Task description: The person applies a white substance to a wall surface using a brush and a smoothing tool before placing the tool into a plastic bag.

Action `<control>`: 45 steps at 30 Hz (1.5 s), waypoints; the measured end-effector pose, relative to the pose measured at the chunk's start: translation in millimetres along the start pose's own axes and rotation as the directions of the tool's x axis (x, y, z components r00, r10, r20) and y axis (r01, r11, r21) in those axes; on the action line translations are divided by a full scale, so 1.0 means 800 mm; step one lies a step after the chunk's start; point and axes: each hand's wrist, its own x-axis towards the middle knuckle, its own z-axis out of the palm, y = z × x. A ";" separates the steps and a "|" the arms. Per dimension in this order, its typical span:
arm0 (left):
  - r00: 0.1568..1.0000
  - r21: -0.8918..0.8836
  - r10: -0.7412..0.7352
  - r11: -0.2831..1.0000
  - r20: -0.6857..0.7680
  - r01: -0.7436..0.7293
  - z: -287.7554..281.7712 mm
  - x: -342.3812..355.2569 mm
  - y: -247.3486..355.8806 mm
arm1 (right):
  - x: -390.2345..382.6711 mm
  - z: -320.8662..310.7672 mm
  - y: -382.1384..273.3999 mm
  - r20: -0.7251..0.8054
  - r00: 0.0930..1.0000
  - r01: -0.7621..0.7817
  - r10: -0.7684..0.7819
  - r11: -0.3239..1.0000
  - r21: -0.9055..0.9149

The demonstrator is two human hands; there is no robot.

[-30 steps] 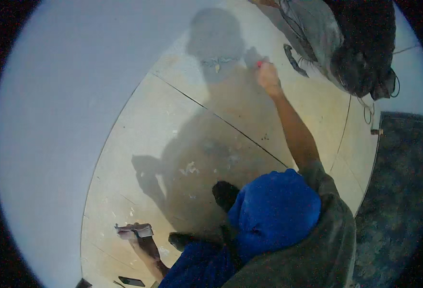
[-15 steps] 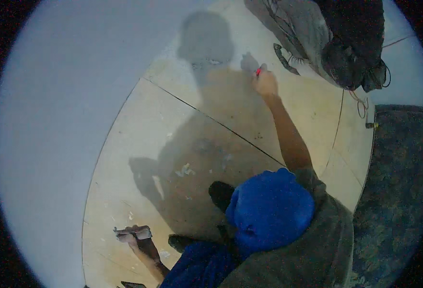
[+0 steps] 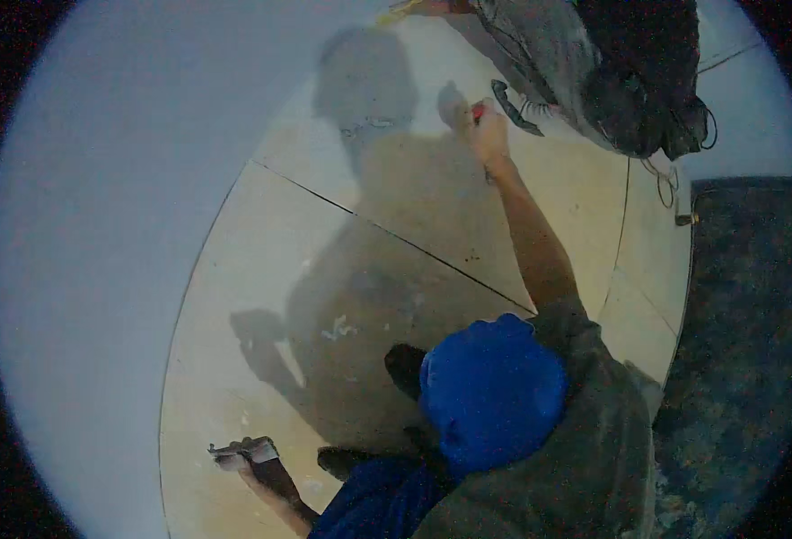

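Note:
I am crouched low over a pale board floor (image 3: 225, 296), with a blue-clad knee (image 3: 495, 404) in front of me. My right hand (image 3: 488, 136) is stretched far forward, closed around a small red-handled tool (image 3: 478, 111) close to the floor. The tool's working end is too blurred to make out. At the lower left, my left hand (image 3: 268, 476) grips a broad flat scraper (image 3: 254, 448) with pale material on it. White smears (image 3: 340, 328) mark the boards between my hands.
A dark seam (image 3: 387, 232) crosses the floor diagonally. At the top right is another person in grey and dark clothing (image 3: 585, 72), with a yellow item (image 3: 400, 12) at their hand. Beside them lies a dark curved object (image 3: 514, 110). A dark patterned mat (image 3: 737, 314) covers the right side.
My right hand with the red-handled tool has moved slightly farther forward. The other person's hand with the yellow item has come into view at the top. My left hand keeps its hold.

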 end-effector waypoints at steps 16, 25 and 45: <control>0.986 -0.153 -0.030 0.987 0.164 0.055 0.008 0.012 -0.003 | -0.007 0.047 -0.091 0.183 0.974 0.108 -0.133 0.984 0.140; 0.985 -0.097 0.015 0.995 0.170 0.002 0.020 -0.003 -0.005 | -0.017 -0.027 -0.001 0.182 0.983 0.053 -0.024 0.986 -0.157; 0.977 -0.119 -0.004 0.992 0.211 0.030 0.034 -0.001 0.003 | -0.218 -0.005 -0.084 0.533 0.819 0.142 -0.212 0.975 0.170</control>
